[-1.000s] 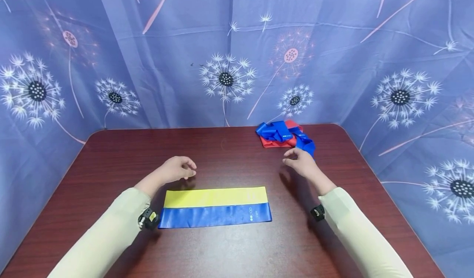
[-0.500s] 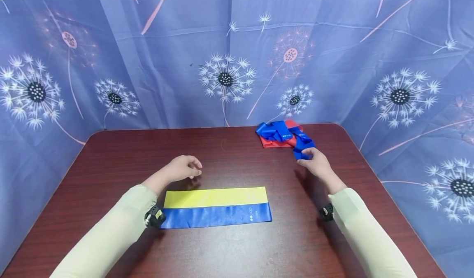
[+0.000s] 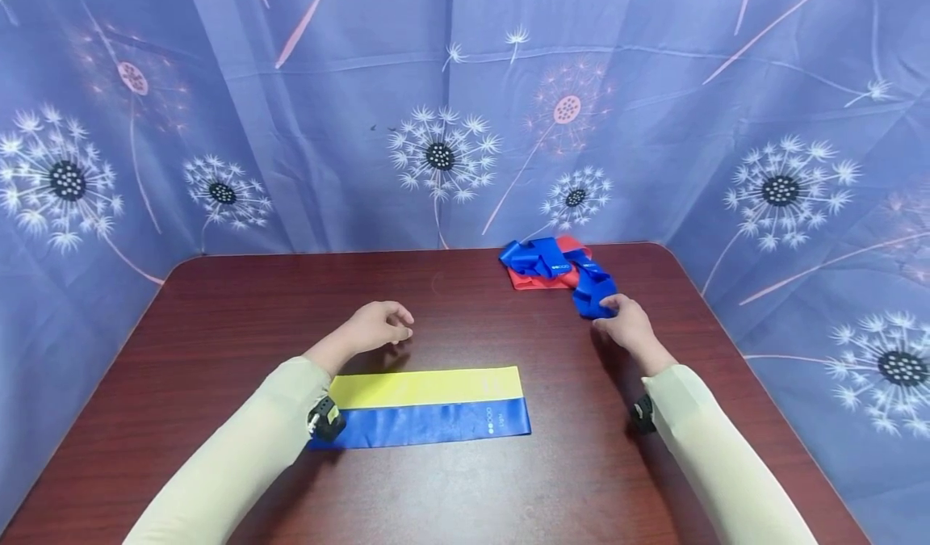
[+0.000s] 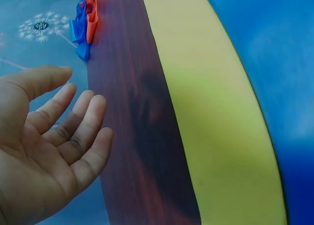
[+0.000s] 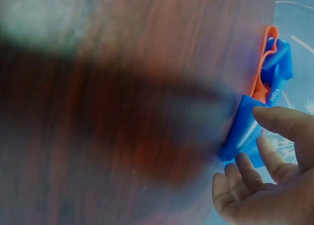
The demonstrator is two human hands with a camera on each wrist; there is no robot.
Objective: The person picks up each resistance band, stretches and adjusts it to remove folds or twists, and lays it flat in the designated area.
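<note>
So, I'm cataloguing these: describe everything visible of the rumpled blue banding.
The blue banding looks shiny and rubbery, with small pale printed markings. It lies in loose folds near the table's far edge, right of centre, partly over a red band. One part trails nearer, beside the right hand; whether they touch is unclear.

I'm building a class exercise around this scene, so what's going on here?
A person's right hand is at the near end of a loose heap of blue and red bands on the table; whether it touches them is unclear. The left hand, holding nothing, hovers near a yellow band, which lies flat alongside a flat blue band.
</note>
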